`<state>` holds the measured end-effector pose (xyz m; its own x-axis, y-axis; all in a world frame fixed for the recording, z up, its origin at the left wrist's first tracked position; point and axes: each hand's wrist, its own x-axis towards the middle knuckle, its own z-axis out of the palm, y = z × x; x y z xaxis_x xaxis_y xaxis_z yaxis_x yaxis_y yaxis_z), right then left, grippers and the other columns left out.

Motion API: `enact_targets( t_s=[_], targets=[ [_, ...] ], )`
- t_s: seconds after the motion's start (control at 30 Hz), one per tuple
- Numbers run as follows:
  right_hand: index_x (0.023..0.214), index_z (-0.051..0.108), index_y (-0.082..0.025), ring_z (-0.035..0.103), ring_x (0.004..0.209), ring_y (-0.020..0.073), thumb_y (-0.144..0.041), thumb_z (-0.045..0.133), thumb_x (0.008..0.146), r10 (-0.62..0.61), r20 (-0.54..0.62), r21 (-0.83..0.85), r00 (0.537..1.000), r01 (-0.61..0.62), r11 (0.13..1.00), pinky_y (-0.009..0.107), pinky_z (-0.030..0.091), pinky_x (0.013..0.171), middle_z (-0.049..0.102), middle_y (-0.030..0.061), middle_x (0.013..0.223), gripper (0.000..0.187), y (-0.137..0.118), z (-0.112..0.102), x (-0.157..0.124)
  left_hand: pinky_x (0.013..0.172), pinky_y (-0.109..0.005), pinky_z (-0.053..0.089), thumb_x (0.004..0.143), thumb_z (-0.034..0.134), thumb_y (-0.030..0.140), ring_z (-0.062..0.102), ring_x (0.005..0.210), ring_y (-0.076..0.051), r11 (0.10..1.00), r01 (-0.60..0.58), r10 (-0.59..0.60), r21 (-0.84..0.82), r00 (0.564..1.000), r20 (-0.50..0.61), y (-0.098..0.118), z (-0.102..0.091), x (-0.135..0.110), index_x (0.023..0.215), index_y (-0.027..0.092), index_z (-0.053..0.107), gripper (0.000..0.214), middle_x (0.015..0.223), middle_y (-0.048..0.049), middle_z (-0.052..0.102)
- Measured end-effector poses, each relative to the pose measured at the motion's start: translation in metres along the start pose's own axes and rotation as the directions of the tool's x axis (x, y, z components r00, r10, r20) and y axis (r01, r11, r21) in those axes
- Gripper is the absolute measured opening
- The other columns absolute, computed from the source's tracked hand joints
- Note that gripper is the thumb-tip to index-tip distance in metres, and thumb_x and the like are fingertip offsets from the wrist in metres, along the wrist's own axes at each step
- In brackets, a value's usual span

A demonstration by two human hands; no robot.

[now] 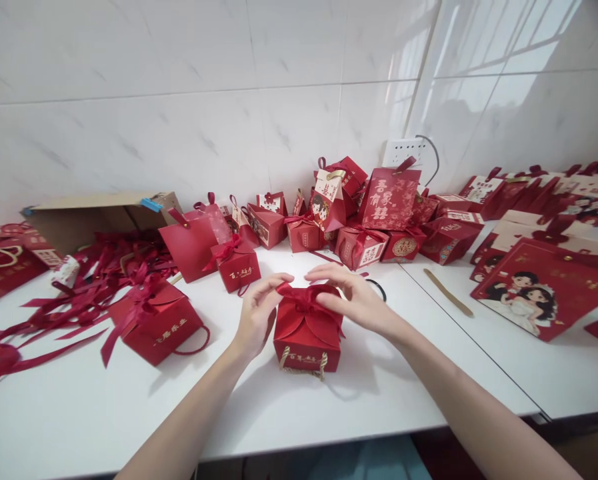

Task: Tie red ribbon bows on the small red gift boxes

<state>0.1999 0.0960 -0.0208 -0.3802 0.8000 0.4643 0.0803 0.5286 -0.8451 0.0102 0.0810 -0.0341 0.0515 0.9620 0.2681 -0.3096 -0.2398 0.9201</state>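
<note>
Box (307,347) sat upright on the near middle of the table (259,417), square between the two hands, likely so both could reach the bow (306,301) evenly. Left hand (259,310) was at the bow's left side, right hand (351,293) at its right, both curved in over the top. Right thumb lay by the right loop, fingertips spread clear of it. Couldn't tell if either hand actually pinched ribbon. The table seemed to carry the weight, which would leave the fingers free for the bow.

Gold cord (303,371) hung down the near face, out of the fingers' way.

Left: a second bowed box (161,327) stood apart, cord loop out to its right. Ribbons (133,257) spilled from the carton (99,208) at far left, probably parked there for easy reach.

Far middle: boxes and bags piled near the wall, a red bag (391,199) among them; looked like stacking to save space. Right: a couple-print bag (543,293) stood nearest, with a loose gold strip (447,292) flat to its left.
</note>
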Motion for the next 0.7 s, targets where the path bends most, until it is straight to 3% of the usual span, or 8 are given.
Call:
enact_targets(
  t_s=[0.1,0.23,0.37,0.5,0.7],
  targets=[
    [0.090,0.067,-0.020,0.058,0.098,0.0196,-0.023,0.060,0.078,-0.019,0.040,-0.148,0.999,0.025,0.989,0.036,0.043,0.088,0.062,0.0080,0.103,0.014,0.001,0.011,-0.001,0.071,-0.028,0.046,0.065,0.071,0.032,0.060,0.082,-0.019,0.992,0.073,-0.069,-0.103,0.997,0.042,0.002,0.000,-0.001,0.069,0.015,0.066,0.018,0.102,-0.0068,0.063],
    [0.074,0.063,-0.018,0.061,0.084,0.0174,-0.028,0.056,0.081,0.046,0.021,-0.127,0.999,-0.043,0.991,0.031,0.047,0.077,0.065,0.0059,0.089,0.014,0.004,0.007,0.000,0.070,-0.028,0.048,0.067,0.069,0.039,0.061,0.081,-0.020,0.957,0.173,-0.161,-0.233,0.984,0.070,0.006,0.002,0.002,0.073,0.015,0.065,0.024,0.092,-0.0056,0.066],
    [0.074,0.062,-0.018,0.061,0.081,0.0171,-0.029,0.056,0.081,0.061,-0.027,-0.189,0.998,-0.065,0.980,0.030,0.046,0.075,0.066,0.0042,0.084,0.015,0.003,-0.002,0.001,0.073,-0.025,0.048,0.076,0.061,0.034,0.060,0.086,-0.017,0.912,0.147,-0.177,-0.384,0.983,-0.042,0.008,0.000,0.009,0.054,0.016,0.050,0.031,0.083,-0.0029,0.065],
    [0.077,0.064,-0.018,0.061,0.080,0.0176,-0.030,0.058,0.080,0.087,-0.029,-0.186,0.996,-0.091,0.978,0.030,0.046,0.072,0.068,0.0041,0.085,0.014,0.001,-0.007,0.002,0.065,-0.023,0.049,0.081,0.054,0.028,0.058,0.071,-0.012,0.864,0.138,-0.201,-0.484,0.976,-0.080,0.013,-0.008,0.014,0.054,0.016,0.047,0.030,0.072,-0.0007,0.059],
    [0.071,0.064,-0.016,0.055,0.061,0.0115,-0.033,0.065,0.074,0.260,0.105,-0.020,0.960,-0.260,0.966,0.025,0.042,0.056,0.063,0.0014,0.071,0.017,-0.005,-0.013,0.001,0.046,-0.019,0.041,0.081,0.051,0.021,0.046,0.048,-0.008,0.885,0.098,-0.156,-0.455,0.984,-0.092,0.019,-0.015,0.015,0.057,0.015,0.050,0.025,0.062,0.0007,0.054]
  ],
)
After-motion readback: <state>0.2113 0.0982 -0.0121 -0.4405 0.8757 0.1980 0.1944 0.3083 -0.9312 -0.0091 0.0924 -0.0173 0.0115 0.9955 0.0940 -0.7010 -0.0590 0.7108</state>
